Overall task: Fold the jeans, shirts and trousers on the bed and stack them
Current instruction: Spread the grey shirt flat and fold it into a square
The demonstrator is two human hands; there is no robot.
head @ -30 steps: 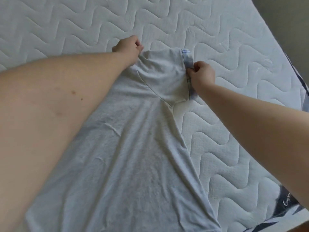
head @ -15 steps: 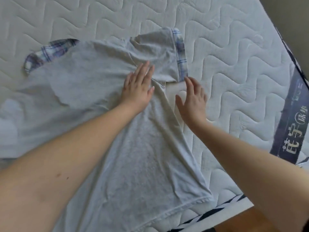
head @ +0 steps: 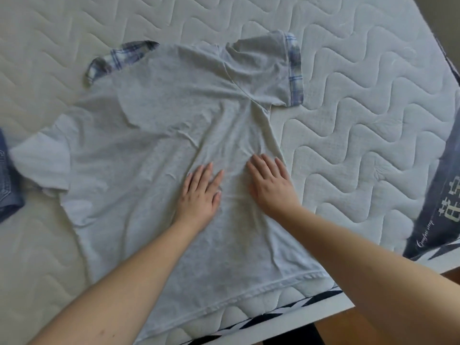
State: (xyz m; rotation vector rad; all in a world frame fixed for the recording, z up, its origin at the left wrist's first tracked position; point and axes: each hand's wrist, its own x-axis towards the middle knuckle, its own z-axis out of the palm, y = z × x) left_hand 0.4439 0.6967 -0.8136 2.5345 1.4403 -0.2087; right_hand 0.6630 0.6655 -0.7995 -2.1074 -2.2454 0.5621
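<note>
Flat on the quilted white mattress (head: 361,100): a pale grey short-sleeved shirt with blue plaid collar and cuff trim (head: 154,135), spread face down, hem toward the near edge of the bed, collar toward the far side. Plaid collar (head: 119,58) peeking out at the upper left of the garment. Right sleeve, with its plaid cuff (head: 295,70), lying out to the upper right, smooth. Other sleeve off to the left, crumpled and partly turned under.

Left hand (head: 200,192) palm down on the grey cloth, roughly mid-body, fingers straight and lightly fanned, pointing away from the person. Forearm bare, reaching in from the lower left corner, diagonal across the lower part of the shirt. Holding nothing, only pressing flat.

Right hand (head: 271,185) likewise palm down just beside the left, not touching it, fingers extended and close together, angled slightly to the upper left. Little-finger side near the shirt's right side seam, close to the bare mattress. Forearm bare, coming in from the lower right. Nothing gripped; only resting on fabric.

Shallow creases running between and above the two hands.

At the far left edge, a bit of blue denim garment (head: 7,185), touching or just beside the crumpled sleeve. Along the right edge, a dark blue mattress border panel with pale lettering (head: 445,202).
</note>
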